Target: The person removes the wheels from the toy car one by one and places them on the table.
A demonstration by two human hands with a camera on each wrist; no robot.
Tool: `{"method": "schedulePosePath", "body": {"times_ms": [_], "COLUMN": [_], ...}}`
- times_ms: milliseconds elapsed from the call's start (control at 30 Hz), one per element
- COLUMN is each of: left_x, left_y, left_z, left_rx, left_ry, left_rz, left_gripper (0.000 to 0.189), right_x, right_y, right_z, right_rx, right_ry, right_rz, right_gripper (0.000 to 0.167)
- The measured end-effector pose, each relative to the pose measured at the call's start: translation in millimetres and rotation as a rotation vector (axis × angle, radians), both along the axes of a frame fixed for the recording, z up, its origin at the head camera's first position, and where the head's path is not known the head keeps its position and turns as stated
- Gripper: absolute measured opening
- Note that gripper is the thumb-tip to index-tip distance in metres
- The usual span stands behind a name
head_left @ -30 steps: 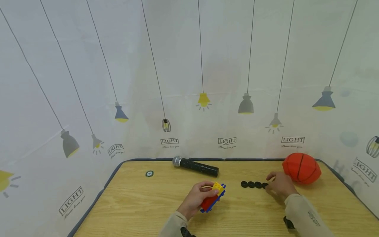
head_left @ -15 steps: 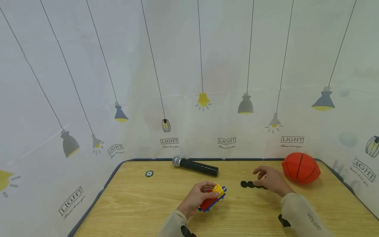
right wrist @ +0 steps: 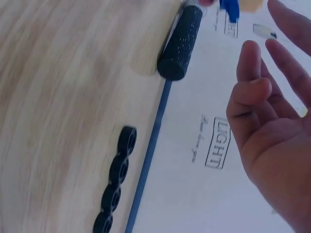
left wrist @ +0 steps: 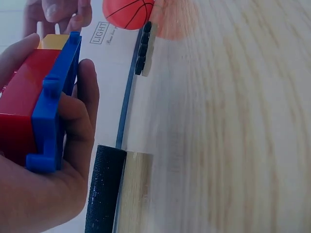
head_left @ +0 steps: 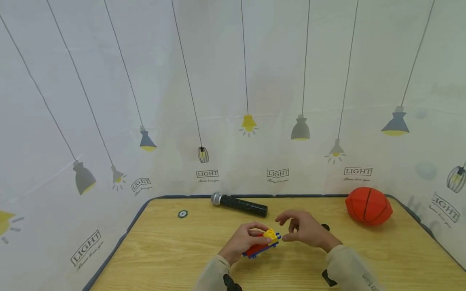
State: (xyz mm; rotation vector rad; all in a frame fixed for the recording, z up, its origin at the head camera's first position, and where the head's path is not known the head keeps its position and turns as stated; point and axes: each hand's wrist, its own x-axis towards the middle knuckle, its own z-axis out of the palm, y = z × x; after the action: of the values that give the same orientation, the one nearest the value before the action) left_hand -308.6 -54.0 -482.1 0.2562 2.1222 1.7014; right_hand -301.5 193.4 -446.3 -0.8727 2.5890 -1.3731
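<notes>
In the head view my left hand point(head_left: 241, 241) grips a toy block vehicle point(head_left: 270, 235) with red and yellow bricks on a blue base. The left wrist view shows the blue base point(left wrist: 47, 109) side-on, fingers beneath it and thumb on top. My right hand point(head_left: 306, 230) hovers just right of the vehicle's yellow end, fingers bent loosely and apart from the thumb. Nothing shows between them in the right wrist view. Several small black wheels point(right wrist: 118, 170) stand in a touching row on the table; the right hand hides most of them from the head camera.
A black microphone point(head_left: 243, 205) with a silver head lies behind the hands. The red ball point(head_left: 368, 206), printed like a basketball, sits at the back right. A small round disc point(head_left: 183, 214) lies at the back left. Printed cloth walls point(head_left: 225, 81) surround the wooden table point(head_left: 164, 250).
My right hand has moved left from the row of black wheels to beside the vehicle. The left hand has kept its hold and turned the vehicle slightly flatter.
</notes>
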Motion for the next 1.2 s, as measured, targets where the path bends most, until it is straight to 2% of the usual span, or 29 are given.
{"method": "schedulePosePath", "body": {"times_ms": [100, 200, 433, 600, 767, 933, 1067, 1200], "left_x": [0.2, 1.4, 4.3, 3.6, 1.5, -0.5, -1.9, -5.9], "left_y": [1.0, 2.7, 2.7, -7.5, -17.2, -22.3, -24.9, -24.0], "left_z": [0.9, 3.2, 5.6, 4.9, 4.6, 0.6, -3.0, -7.1], "left_rx": [0.015, 0.032, 0.026, 0.052, 0.056, 0.037, -0.043, -0.124], "left_ry": [0.003, 0.0, -0.011, 0.038, 0.126, 0.169, 0.208, 0.261], "left_rz": [-0.008, -0.015, -0.068, -0.098, -0.069, -0.021, 0.033, 0.056], "left_gripper": [0.036, 0.036, 0.032, 0.04, 0.052, 0.048, 0.041, 0.035], "right_x": [3.4, 6.0, 10.3, 10.8, 8.5, 5.9, 4.5, 2.3], "right_y": [-10.6, -18.0, -19.5, -19.8, -18.7, -16.1, -14.8, -14.6], "right_z": [-1.8, -4.5, -11.6, -17.8, -21.3, -22.4, -23.7, -27.1], "right_rx": [-0.019, -0.016, -0.033, -0.012, -0.003, -0.019, -0.016, 0.001], "right_ry": [-0.003, -0.002, -0.035, -0.014, -0.023, -0.05, -0.076, -0.078], "right_rz": [0.047, 0.054, 0.012, -0.051, -0.161, -0.218, -0.25, -0.248], "right_gripper": [0.043, 0.04, 0.033, 0.033, 0.033, 0.035, 0.035, 0.034]}}
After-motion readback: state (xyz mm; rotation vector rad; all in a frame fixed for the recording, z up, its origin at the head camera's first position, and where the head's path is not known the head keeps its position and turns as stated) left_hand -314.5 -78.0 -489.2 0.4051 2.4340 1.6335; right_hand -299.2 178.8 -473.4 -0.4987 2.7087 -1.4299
